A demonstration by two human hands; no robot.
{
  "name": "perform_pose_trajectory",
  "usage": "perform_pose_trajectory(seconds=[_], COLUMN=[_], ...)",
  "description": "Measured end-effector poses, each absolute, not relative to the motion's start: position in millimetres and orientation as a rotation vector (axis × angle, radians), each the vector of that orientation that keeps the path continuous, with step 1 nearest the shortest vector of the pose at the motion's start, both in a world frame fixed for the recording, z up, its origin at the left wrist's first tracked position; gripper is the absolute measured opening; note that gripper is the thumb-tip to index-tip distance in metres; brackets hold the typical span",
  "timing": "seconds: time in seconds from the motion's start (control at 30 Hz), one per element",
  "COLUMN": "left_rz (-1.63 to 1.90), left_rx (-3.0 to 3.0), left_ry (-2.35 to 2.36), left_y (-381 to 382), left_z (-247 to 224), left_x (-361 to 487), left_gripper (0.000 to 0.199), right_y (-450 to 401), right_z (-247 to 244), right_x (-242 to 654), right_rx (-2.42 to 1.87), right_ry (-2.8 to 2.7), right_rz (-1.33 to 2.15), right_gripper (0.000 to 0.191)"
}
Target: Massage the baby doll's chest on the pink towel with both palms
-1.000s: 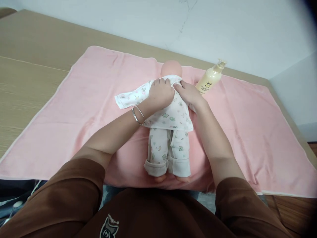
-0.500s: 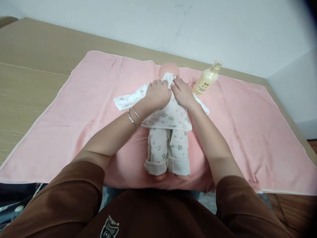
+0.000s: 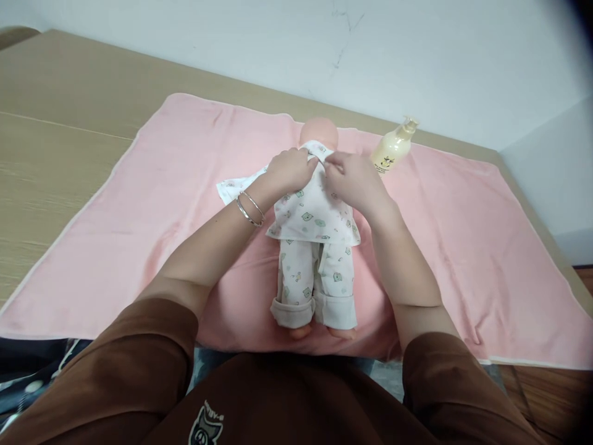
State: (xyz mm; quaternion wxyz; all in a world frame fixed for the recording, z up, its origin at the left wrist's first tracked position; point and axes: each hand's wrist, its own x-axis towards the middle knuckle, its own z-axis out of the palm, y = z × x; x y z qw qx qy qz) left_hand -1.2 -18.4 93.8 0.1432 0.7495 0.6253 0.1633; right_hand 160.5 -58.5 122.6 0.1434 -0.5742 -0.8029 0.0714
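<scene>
A baby doll [image 3: 319, 131] lies on the pink blanket, its head away from me and its bare feet towards me. It wears white printed trousers [image 3: 296, 275] with turned-up cuffs. Over its upper body lies a matching white shirt [image 3: 315, 219], with one sleeve spread out to the left. My left hand [image 3: 291, 170], with two bangles on the wrist, rests on the shirt's upper left, fingers closed on the cloth near the collar. Opposite it, my right hand [image 3: 356, 180] pinches the shirt just below the collar. Both hands hide part of the shirt's chest.
A pump bottle [image 3: 393, 147] of pale yellow liquid lies tilted on the blanket, right of the doll's head. The pink blanket [image 3: 185, 167] covers much of the wooden table [image 3: 60, 154]. A white wall [image 3: 259, 49] stands behind.
My right hand has gone from lying flat on the shirt to a raised pinch near the collar. My left hand's fingers have drawn in. The right sleeve is now hidden behind my right hand and forearm.
</scene>
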Motion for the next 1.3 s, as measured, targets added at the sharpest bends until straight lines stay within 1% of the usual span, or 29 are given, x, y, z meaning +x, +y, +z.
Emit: perform_pose_trajectory(seconds=[0.1, 0.27, 0.43, 0.57, 0.63, 0.7, 0.87, 0.93, 1.0, 1.1, 1.23, 1.3], left_rz=[0.556, 0.822, 0.998, 1.056, 1.077, 1.107, 1.163, 1.192, 1.259, 1.361, 1.528, 1.620], left_rx=[2.170, 2.063, 1.890, 1.840, 1.836, 1.847, 1.800, 1.740, 1.700, 1.639, 1.458, 1.346], left_ry=[1.774, 1.764, 1.681, 1.648, 1.652, 1.661, 1.548, 1.490, 1.459, 1.405, 1.231, 1.101], left_y=[-20, -20, -24, -26, -26, -28, -33, -31, -27, -22, -26, -30], left_z=[106, 127, 135, 137, 138, 139, 139, 136, 129, 117, 103, 99], left_x=[-8, -28, -38, -38, -37, -36, -28, -24, -20, -10, 8, 20], left_gripper=[0.050, 0.046, 0.042, 0.040, 0.039, 0.043, 0.074, 0.078, 0.077, 0.074, 0.055, 0.048], right_y=[-42, -36, -41, -33, -30, -31, -41, -44, -44, -42, -49, -58], right_z=[106, 80, 79, 76, 75, 75, 81, 83, 84, 89, 116, 136], right_x=[157, 142, 139, 144, 145, 145, 139, 136, 135, 141, 166, 184], right_rx=[-1.542, -1.617, -1.502, -1.544, -1.519, -1.516, -1.597, -1.574, -1.571, -1.583, -1.511, -1.478], right_ry=[-2.246, -2.440, -2.339, -2.369, -2.304, -2.282, -2.412, -2.367, -2.351, -2.464, -2.659, -2.713], right_rz=[0.132, 0.169, 0.046, 0.146, 0.128, 0.108, 0.152, 0.082, 0.035, 0.115, 0.282, 0.427], right_gripper=[0.054, 0.065, 0.062, 0.061, 0.060, 0.060, 0.063, 0.064, 0.066, 0.064, 0.059, 0.061])
